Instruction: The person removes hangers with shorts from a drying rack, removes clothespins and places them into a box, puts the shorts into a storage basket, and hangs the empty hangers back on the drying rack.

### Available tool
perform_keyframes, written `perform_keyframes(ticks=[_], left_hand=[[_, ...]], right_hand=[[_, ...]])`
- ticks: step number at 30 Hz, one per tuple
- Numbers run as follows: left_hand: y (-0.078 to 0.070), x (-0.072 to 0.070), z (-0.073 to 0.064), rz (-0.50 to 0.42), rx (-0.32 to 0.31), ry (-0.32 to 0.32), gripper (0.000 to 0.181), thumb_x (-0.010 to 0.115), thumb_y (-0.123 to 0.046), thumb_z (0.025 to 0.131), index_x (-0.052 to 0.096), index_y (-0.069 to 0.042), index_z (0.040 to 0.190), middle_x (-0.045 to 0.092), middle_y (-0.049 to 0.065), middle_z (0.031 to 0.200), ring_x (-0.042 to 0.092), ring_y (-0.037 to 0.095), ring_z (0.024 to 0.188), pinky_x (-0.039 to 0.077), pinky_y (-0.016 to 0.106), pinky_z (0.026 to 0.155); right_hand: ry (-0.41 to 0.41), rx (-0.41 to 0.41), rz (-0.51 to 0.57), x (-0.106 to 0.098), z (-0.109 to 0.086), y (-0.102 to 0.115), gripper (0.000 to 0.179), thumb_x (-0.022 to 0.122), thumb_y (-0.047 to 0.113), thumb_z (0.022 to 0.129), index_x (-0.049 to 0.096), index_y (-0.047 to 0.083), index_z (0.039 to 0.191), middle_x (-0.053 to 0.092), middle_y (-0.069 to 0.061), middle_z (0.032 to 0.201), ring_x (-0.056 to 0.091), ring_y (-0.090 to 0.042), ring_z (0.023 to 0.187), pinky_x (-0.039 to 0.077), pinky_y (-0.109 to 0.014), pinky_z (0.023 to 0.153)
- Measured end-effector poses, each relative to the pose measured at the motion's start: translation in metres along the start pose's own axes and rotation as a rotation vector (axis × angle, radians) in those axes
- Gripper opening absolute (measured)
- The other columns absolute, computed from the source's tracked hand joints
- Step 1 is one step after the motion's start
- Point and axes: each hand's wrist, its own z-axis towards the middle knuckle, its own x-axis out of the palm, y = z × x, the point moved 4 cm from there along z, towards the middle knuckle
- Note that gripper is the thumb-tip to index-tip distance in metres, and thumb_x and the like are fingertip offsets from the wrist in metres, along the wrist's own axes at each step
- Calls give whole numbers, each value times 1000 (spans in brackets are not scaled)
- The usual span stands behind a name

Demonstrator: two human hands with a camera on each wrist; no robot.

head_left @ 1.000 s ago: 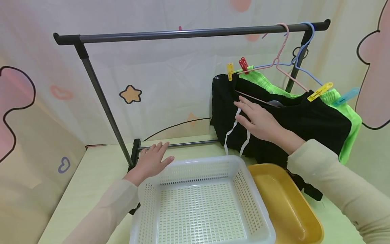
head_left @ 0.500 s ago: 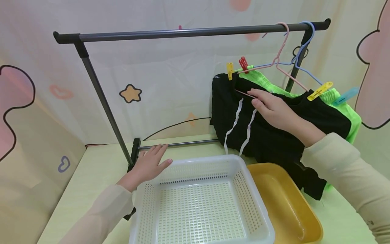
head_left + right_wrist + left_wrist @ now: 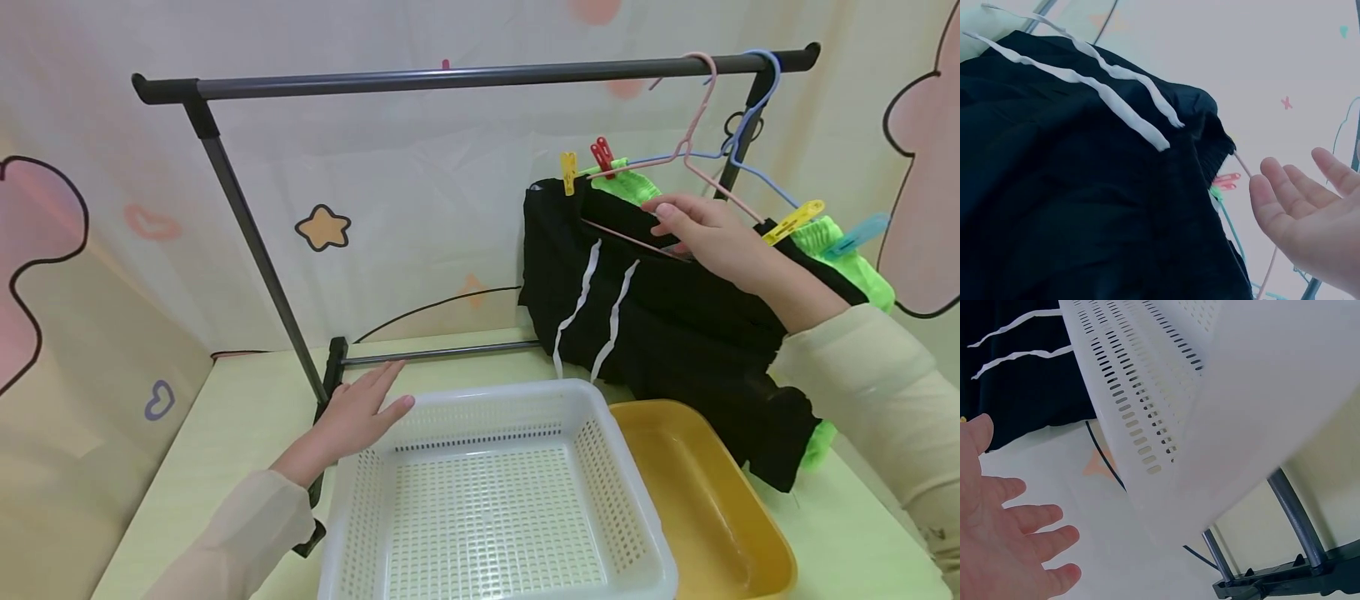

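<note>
Black drawstring shorts or pants (image 3: 660, 342) with two white cords hang from a pink hanger (image 3: 705, 96) under yellow clothespins (image 3: 795, 222). My right hand (image 3: 723, 242) is up at their waistband, overlapping it in the head view. In the right wrist view that hand's fingers (image 3: 1266, 203) are relaxed beside the pink hanger and hold nothing. Behind the black garment, a bright green one (image 3: 855, 262) hangs from a blue hanger (image 3: 753, 117), with red and blue clothespins. My left hand (image 3: 348, 425) has its fingers spread near the back left corner of a white perforated basket (image 3: 495, 392).
A dark metal rack bar (image 3: 450, 79) spans the back on slanted posts, with a thin lower rail (image 3: 450, 352). Right of the basket stands a yellow tray (image 3: 705, 483), partly under it. A patterned curtain (image 3: 420, 208) hangs behind the light table (image 3: 195, 450).
My right hand has moved up and right from the cords to the waistband near the hanger. My left hand has drifted slightly left and down. The black garment's lower part has shifted a little right.
</note>
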Motion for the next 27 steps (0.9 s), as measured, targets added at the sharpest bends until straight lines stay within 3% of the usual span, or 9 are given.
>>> perform_keyframes(ticks=[4, 10, 15, 27], left_hand=[[0, -2, -3, -21, 11, -31, 62, 39, -45, 91, 24, -8, 140, 31, 13, 141, 29, 31, 129, 19, 63, 96], [3, -3, -7, -59, 29, -54, 61, 39, -41, 92, 25, -6, 139, 31, 15, 141, 29, 33, 129, 20, 60, 98], [5, -3, -9, -87, 44, -72, 59, 40, -38, 93, 26, -3, 138, 31, 17, 140, 31, 35, 128, 25, 53, 100], [16, -2, -15, -136, 10, -78, 59, 38, -40, 93, 27, -3, 138, 31, 17, 140, 30, 35, 128, 26, 51, 100]], right_hand=[[-11, 13, 70, -11, 2, -1, 49, 29, 37, 95, 38, 4, 131, 42, -12, 126, 50, 6, 89, 44, -14, 71], [-26, 20, 202, -29, 6, -7, 44, 33, 39, 93, 43, 11, 127, 52, 19, 107, 55, 5, 89, 47, -15, 70], [-35, 12, 276, -40, 8, -10, 35, 35, 38, 93, 48, 19, 118, 54, 21, 100, 56, 4, 87, 47, -14, 69], [-114, 70, 414, -60, 13, -12, 31, 42, 39, 89, 54, 19, 109, 59, 17, 96, 53, -1, 87, 45, -13, 66]])
